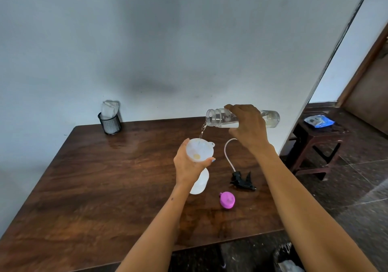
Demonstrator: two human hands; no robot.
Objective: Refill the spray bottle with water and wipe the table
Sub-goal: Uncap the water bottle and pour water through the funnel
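Note:
My right hand (248, 128) grips a clear water bottle (218, 117) tipped on its side, and a thin stream of water runs from its mouth into a white funnel (199, 150). The funnel sits in the neck of the white spray bottle (199, 182), which stands on the wooden table (105, 177). My left hand (186, 164) holds the funnel and the bottle's neck from the left. The black spray head (241, 180) with its white tube lies on the table to the right. A pink cap (227, 200) lies in front of it.
A black mesh cup (109, 122) holding a folded white cloth stands at the table's back left by the wall. A dark wooden stool (317, 143) with a blue packet stands right of the table. A dark bag (285, 257) sits on the floor below the table's front edge.

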